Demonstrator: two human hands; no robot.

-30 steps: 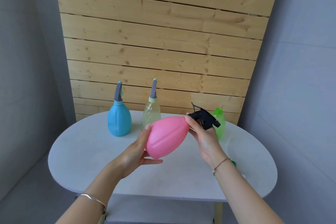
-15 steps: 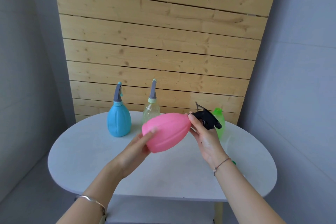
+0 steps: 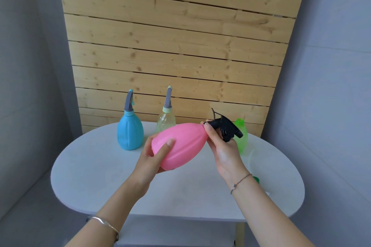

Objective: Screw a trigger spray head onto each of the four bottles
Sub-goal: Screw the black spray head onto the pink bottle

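— Above the middle of the white table [image 3: 100,176], what is being held?

— A pink bottle [image 3: 180,144] is held tilted in the air, neck up and to the right. Its rounded base is cupped by the left hand [image 3: 152,158], thumb laid across the side. A black trigger spray head [image 3: 225,129] is seated at its neck and is pinched by the fingers of the right hand [image 3: 222,146] at the collar.

— Can any brand, label or writing be read?

— None can be made out on any bottle or head.

— What else is seen around it?

— A blue bottle [image 3: 130,132] and a clear bottle [image 3: 166,121] are stood upright at the back of the table, each fitted with a grey spray head. The lower part of the clear bottle is hidden by the pink one. A green bottle [image 3: 242,138] is stood behind the right hand, its neck open, and is partly covered by that hand and the black head. A small green piece [image 3: 256,179] is glimpsed on the table beside the right wrist; what it is cannot be told.

— Is anything held inside the bottles?

— The clear bottle looks empty; the contents of the others cannot be told.
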